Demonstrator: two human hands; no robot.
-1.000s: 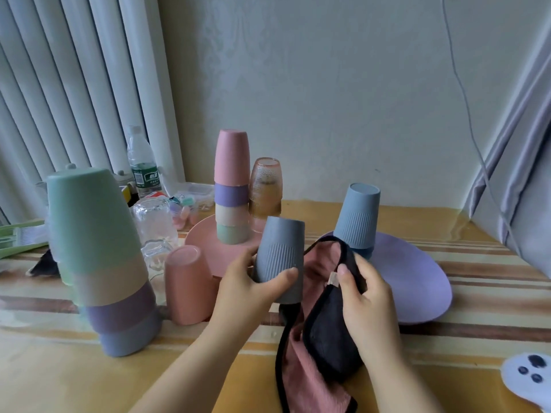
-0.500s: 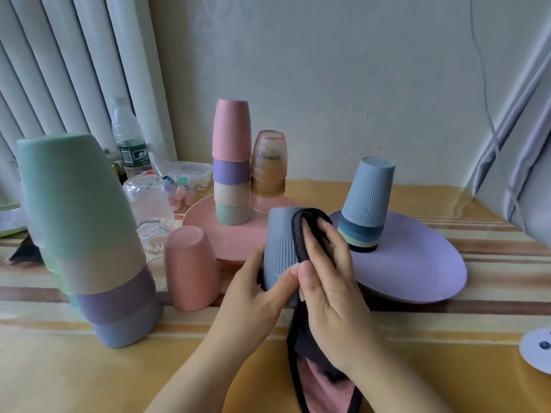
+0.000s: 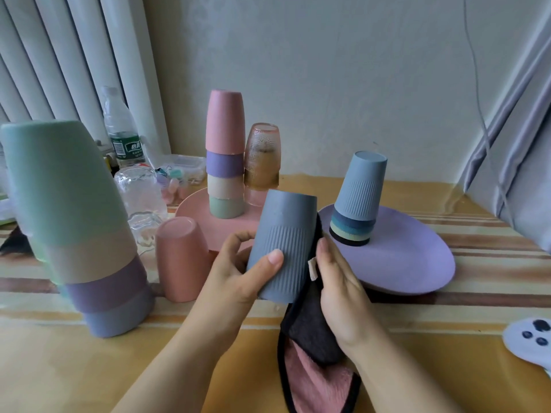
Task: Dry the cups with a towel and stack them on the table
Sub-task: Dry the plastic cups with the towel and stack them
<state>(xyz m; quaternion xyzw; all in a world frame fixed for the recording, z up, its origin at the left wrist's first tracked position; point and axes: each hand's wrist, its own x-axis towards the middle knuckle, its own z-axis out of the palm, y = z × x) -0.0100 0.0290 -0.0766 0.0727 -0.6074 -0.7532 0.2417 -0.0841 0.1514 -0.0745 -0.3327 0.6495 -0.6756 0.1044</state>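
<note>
One grey-blue ribbed cup is held upside down above the worktop, tilted slightly, near the middle of the view. The left hand curls round its ribbed lower part, thumb across the front. The right hand grips one dark towel with a pink inner face and presses it against the cup's right side; the towel hangs to the worktop.

Three stacks of inverted cups stand around. On the purple plate to the right, a blue ribbed stack shows about five cups, the lower rims too thin to count surely. On the pink plate behind, a stack of four beside one amber glass. At the left, a stack of four leans. One single pink cup stands inverted beside it. One clear glass and one water bottle are farther back.
</note>
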